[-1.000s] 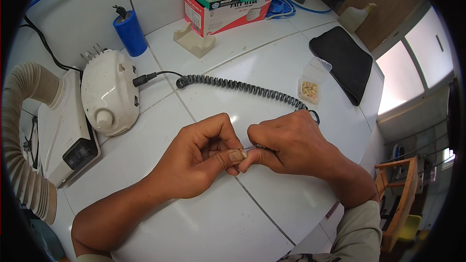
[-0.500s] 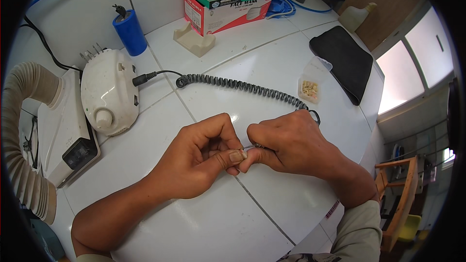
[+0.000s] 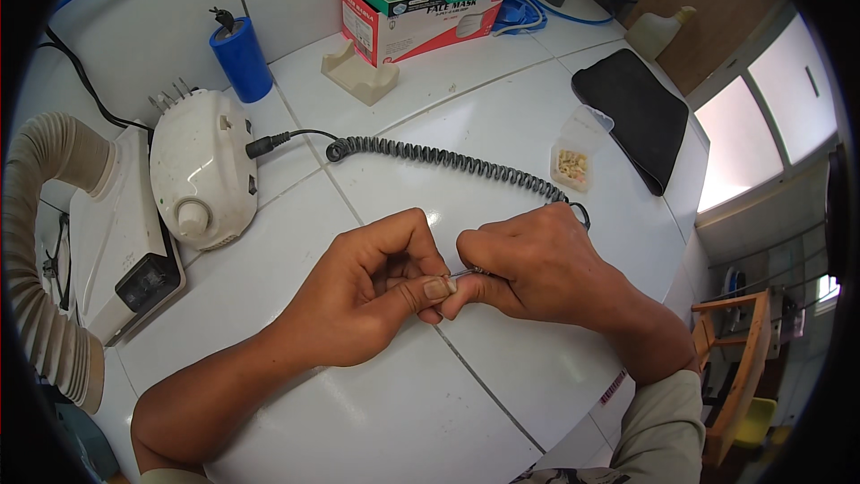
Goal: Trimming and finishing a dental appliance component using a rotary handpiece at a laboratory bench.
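Note:
Above the white tiled table, my left hand (image 3: 372, 291) is closed in a pinch. The small piece between its thumb and fingertips is mostly hidden, and I cannot make out its kind. My right hand (image 3: 551, 260) wraps round a rotary handpiece, largely covered by the fingers. Its thin metal bit (image 3: 465, 272) points left and reaches the left fingertips. A black coiled cord (image 3: 448, 159) runs from the cream motor control unit (image 3: 202, 170) on the left to behind my right hand. Both hands are close together, right thumb by the left fingertips.
A machine with a ribbed hose (image 3: 58, 161) stands far left, near a blue cylinder (image 3: 240, 58). Stacked mask boxes (image 3: 430, 27) and a cream cradle (image 3: 360, 74) are at the back. Right lie an open plastic box (image 3: 571, 166) of small yellowish pieces and a black pouch (image 3: 632, 116).

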`<action>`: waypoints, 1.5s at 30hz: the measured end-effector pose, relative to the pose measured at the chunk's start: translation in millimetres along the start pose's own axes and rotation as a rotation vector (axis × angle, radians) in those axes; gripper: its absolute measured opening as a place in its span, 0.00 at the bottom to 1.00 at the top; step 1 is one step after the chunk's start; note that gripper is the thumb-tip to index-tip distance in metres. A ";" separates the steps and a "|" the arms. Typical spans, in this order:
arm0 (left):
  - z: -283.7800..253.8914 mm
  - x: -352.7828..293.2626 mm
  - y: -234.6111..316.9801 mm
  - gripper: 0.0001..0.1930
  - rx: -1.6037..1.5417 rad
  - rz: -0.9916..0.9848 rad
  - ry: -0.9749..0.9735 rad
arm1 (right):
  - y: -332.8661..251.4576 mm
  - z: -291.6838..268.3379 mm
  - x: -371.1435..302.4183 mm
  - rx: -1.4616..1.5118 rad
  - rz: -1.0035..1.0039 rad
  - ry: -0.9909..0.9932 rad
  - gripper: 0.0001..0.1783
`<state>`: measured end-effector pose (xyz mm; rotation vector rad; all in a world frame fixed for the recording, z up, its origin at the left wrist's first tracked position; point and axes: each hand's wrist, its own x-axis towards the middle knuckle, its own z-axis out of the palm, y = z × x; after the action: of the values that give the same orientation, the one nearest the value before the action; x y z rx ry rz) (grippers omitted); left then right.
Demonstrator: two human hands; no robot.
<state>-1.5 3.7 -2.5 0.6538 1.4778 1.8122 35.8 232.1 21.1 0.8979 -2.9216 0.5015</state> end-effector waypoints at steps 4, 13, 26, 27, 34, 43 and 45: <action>0.2 -0.4 -1.2 0.06 0.005 -0.003 0.004 | 0.4 0.8 -0.4 0.015 0.007 0.001 0.28; 0.7 -0.5 -0.4 0.05 0.014 -0.008 0.006 | -0.6 -0.1 0.0 0.002 0.018 -0.024 0.29; 1.3 -0.4 0.0 0.05 0.016 -0.005 0.008 | 0.5 0.0 -0.9 0.013 0.022 -0.033 0.27; 1.6 -0.3 0.0 0.05 0.021 -0.007 0.008 | 0.8 0.6 -1.0 0.004 0.022 -0.036 0.28; 2.8 -1.0 0.2 0.05 0.032 -0.010 0.011 | 1.5 -0.2 -0.8 -0.013 -0.010 -0.026 0.30; 0.9 -1.6 -1.6 0.05 0.015 0.021 0.017 | -0.4 0.5 0.3 -0.015 0.020 -0.011 0.30; 0.1 -1.1 -7.5 0.05 0.026 0.056 0.028 | -0.2 0.7 0.3 -0.012 0.024 0.013 0.29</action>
<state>0.7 3.7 -9.7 0.6918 1.5177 1.8541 35.6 231.6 20.5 0.8552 -2.9240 0.4883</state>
